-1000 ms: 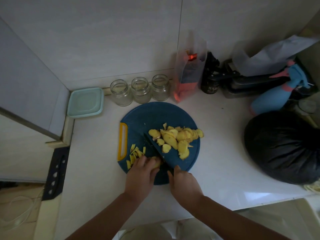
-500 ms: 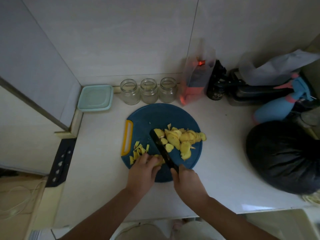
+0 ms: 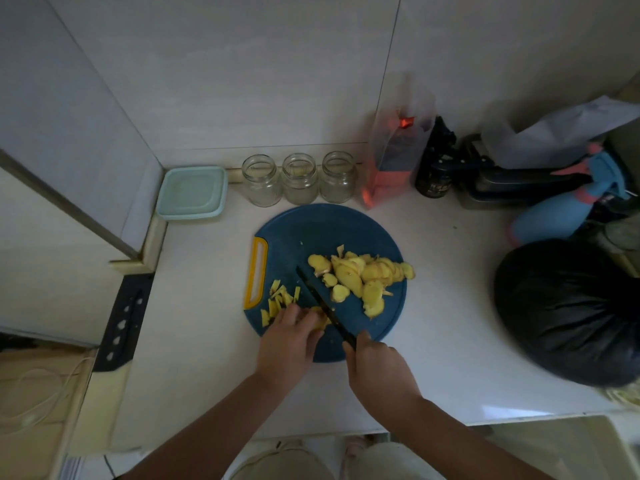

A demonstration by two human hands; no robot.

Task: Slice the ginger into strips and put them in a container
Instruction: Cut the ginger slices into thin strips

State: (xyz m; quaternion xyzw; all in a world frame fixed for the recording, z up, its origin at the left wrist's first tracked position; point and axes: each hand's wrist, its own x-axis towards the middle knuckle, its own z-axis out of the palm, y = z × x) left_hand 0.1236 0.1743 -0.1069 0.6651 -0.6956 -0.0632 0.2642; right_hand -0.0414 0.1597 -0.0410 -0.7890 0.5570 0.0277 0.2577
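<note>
Head cam: right hand grips slim black knife, blade pointing 11 o'clock. Left hand pinches yellow ginger slices at its 9 o'clock.

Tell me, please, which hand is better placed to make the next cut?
The right hand: it grips the knife, blade beside the ginger piece that the left hand holds down on the cutting board.
</note>
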